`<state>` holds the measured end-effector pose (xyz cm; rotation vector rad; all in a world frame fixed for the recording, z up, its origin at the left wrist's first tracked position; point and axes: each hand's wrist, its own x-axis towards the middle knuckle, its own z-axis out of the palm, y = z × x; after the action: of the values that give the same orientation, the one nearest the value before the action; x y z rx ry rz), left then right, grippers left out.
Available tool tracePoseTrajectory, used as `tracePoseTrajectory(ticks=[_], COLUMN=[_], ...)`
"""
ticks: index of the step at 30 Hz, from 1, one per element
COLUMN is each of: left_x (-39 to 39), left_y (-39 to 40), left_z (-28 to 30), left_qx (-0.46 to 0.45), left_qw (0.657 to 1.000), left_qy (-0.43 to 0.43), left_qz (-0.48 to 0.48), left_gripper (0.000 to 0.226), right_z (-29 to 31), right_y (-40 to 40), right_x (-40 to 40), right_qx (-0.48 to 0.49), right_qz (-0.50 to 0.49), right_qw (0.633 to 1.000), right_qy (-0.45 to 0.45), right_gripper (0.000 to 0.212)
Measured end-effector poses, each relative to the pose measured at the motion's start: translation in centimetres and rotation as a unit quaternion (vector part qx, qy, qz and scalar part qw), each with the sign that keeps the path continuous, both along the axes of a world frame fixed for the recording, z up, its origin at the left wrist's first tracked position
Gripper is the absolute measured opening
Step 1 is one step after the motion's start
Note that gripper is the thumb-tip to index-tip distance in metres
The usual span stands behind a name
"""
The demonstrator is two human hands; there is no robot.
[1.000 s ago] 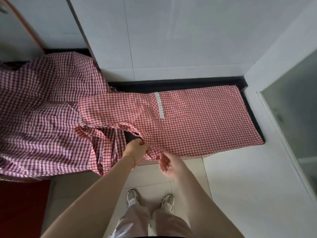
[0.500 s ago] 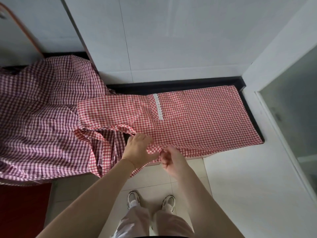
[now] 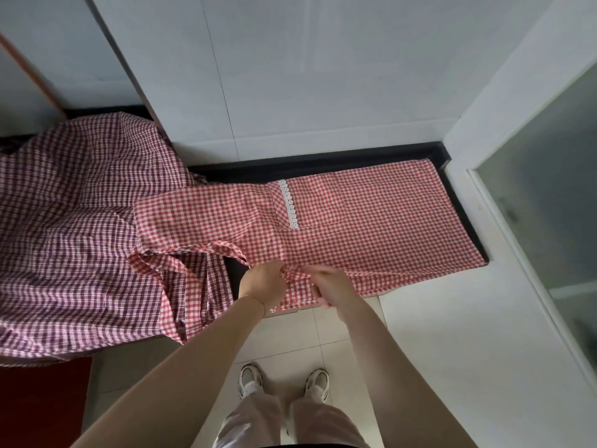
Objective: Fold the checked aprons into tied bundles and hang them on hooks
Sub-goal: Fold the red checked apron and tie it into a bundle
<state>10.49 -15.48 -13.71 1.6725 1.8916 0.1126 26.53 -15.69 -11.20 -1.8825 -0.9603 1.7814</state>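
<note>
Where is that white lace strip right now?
The lace strip runs down the middle of the red apron spread on the black counter, near its far edge, beyond both hands and right of the darker apron.

black ledge | red-check apron flat | darker-check apron left, overhanging

A black counter runs below a white tiled wall. To the counter's right stands a white frame with a frosted glass pane. Below the counter's front edge lies a pale tiled floor, with a dark red mat down at the far left. Soft, even daylight fills the room.
</note>
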Motion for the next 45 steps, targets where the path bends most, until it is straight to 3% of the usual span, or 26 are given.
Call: tracePoseTrajectory(ticks=[3,7,14,18,21,24,26,29,33,37,42,45], left_x=[-1.9,-4.4,-4.7,-4.6,-4.5,-4.9,-5.4,-5.9,-5.8,-5.4,-3.4,-1.8], left_y=[1.4,3.4,4.0,3.6,3.3,3.3,3.5,3.3,3.1,3.3,3.3,3.6], left_z=[0.6,0.8,0.9,1.0,1.0,0.3,-0.2,-1.2,-1.2,-0.5,-0.2,-0.5], left_qx=[-0.031,-0.081,-0.078,-0.080,-0.028,0.060,-0.015,-0.129,-0.145,-0.159,0.005,-0.016], left_qw=[0.996,0.991,0.984,0.987,0.996,0.989,0.981,0.970,0.965,0.962,0.967,0.947], left_qy=[-0.072,-0.092,-0.153,-0.136,-0.074,0.113,0.159,0.161,0.171,0.179,0.188,0.183], left_qz=[0.051,0.054,0.052,0.041,0.030,-0.075,-0.113,-0.127,-0.132,-0.130,-0.174,-0.263], left_gripper=[0.012,0.010,0.018,0.016,0.020,0.036,0.046,0.063,0.076,0.078,0.057,0.054], right_z=[-0.5,-1.0,-1.8,-3.1,-3.4,-3.2,-3.2,-3.0,-2.8,-2.8,-2.8,-2.9], right_y=[0.6,1.5,1.4,1.1,1.0,0.8,0.7,0.3,-0.5,-1.2,-2.0,-2.4], right_x=[0.2,0.0,-3.0,-5.8,-6.5,-6.6,-6.4,-5.4,-3.1,-1.7,-2.5,-2.6], right_qx=[0.009,0.031,0.134,0.166,0.170,0.169,0.163,0.119,0.019,0.085,0.140,0.159], right_qz=[0.013,0.047,0.145,0.220,0.209,0.182,0.158,0.175,0.308,0.226,0.158,0.161], right_qw=[1.000,0.997,0.973,0.920,0.904,0.917,0.934,0.954,0.931,0.958,0.968,0.966], right_qy=[-0.024,-0.056,-0.122,-0.280,-0.331,-0.312,-0.275,-0.211,-0.194,-0.152,-0.136,-0.123], right_gripper=[0.042,0.053,0.022,0.011,0.024,0.020,0.017,0.024,0.023,0.019,0.011,0.011])
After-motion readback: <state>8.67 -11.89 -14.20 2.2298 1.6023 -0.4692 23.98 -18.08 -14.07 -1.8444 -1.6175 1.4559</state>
